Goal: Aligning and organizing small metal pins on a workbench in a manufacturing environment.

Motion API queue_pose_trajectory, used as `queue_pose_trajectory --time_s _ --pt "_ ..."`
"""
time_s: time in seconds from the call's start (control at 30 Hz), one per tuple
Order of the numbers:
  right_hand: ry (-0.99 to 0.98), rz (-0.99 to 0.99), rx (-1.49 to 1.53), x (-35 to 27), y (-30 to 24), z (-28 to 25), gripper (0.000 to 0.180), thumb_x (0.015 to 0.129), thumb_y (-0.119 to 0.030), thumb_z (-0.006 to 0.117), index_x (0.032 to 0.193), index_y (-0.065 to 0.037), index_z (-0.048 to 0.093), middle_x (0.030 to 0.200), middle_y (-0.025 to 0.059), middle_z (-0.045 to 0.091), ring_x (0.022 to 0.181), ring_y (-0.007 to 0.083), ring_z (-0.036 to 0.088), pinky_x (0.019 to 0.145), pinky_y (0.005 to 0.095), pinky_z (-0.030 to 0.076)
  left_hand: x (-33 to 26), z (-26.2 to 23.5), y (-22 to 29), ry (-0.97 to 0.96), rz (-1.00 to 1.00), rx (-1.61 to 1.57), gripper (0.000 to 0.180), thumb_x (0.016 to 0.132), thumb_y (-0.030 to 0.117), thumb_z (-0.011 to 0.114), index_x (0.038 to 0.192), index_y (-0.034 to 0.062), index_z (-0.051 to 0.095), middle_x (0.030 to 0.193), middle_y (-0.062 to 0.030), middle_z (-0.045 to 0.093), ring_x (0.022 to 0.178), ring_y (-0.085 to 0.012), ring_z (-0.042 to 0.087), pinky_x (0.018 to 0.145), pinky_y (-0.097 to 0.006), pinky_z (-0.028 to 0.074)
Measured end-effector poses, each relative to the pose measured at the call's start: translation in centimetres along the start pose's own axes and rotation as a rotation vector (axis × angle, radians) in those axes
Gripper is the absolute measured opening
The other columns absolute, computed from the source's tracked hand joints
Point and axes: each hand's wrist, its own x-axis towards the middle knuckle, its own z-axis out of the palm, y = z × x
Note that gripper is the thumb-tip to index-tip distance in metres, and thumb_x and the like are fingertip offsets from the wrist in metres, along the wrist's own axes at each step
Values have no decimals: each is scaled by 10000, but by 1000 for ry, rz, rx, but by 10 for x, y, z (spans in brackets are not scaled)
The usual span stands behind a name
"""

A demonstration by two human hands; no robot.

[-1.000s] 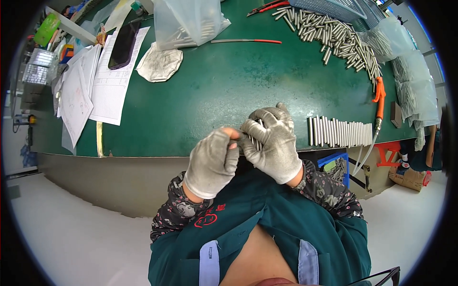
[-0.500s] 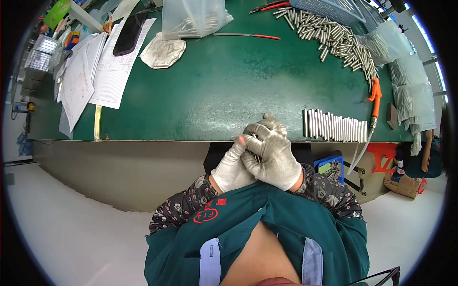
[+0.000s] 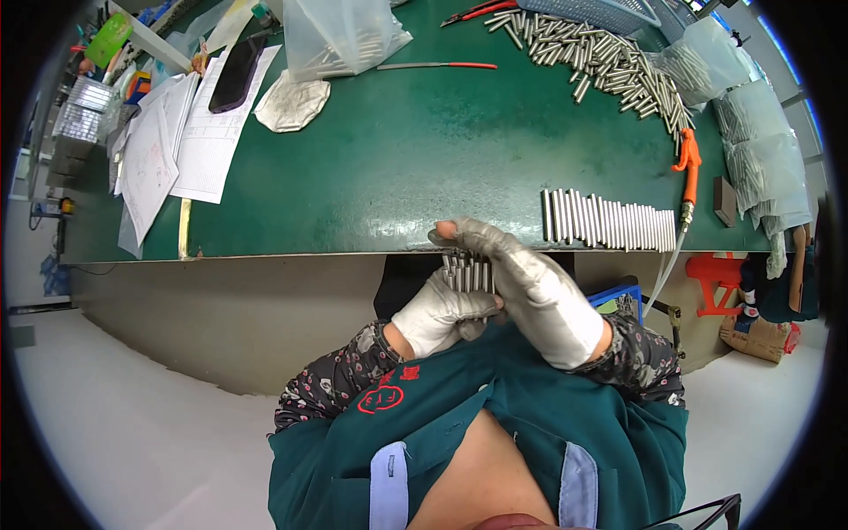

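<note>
My left hand (image 3: 430, 316), in a white glove with a bare fingertip, grips a bundle of short metal pins (image 3: 469, 273) standing roughly upright just off the table's front edge. Beside the bundle, my right hand (image 3: 549, 305) is gloved too, its fingers stretched out together and curving over the far side of the pins. Its palm faces the bundle; whether it touches the pins I cannot make out. On the table to the right lies a neat row of similar metal pins (image 3: 608, 221), side by side along the front edge.
A loose heap of metal pins (image 3: 609, 66) spreads at the far right by a blue basket (image 3: 601, 11). An orange air gun (image 3: 688, 168) with a hose lies right of the row. Bagged pins (image 3: 760, 159), a red-handled file (image 3: 442, 64), a cloth (image 3: 291, 102), papers (image 3: 208, 155) and a phone (image 3: 237, 75) lie around.
Both hands were clasped together around the pins. My right hand has since opened and straightened its fingers, moving slightly right, so the bundle in my left hand now shows.
</note>
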Motion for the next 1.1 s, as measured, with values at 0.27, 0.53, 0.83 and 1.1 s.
queue_pose_trajectory --time_s 0.27,0.53,0.83,1.1 --pt "194 -17 -668 19 -53 -36 506 827 -118 651 1291 0 488 917 9 575 817 75 516 811 211 431 15 29 64 183 423 703 481 673 -23 775 1085 65 542 877 -31 621 733 -128 596 653 -317 516" --pt "192 -422 -1055 71 -41 -79 429 788 -222 693 1146 -12 585 949 220 643 865 368 634 743 379 513 108 -23 91 -60 739 851 569 657 -27 791 1132 92 501 1042 -11 605 970 -138 585 886 -292 481" --pt "259 -378 -916 90 -19 -103 460 773 -243 724 1140 3 596 987 212 653 906 343 649 784 364 512 111 -9 107 343 880 1727 703 557 134 861 1162 81 508 1037 -66 574 1021 -223 550 945 -351 441" --pt "154 -363 -832 97 -14 -104 460 769 -236 711 1152 -13 588 943 185 668 864 307 664 770 356 514 104 -7 103 140 734 1172 839 614 67 855 1315 61 395 1086 -38 585 986 -131 575 896 -273 474"
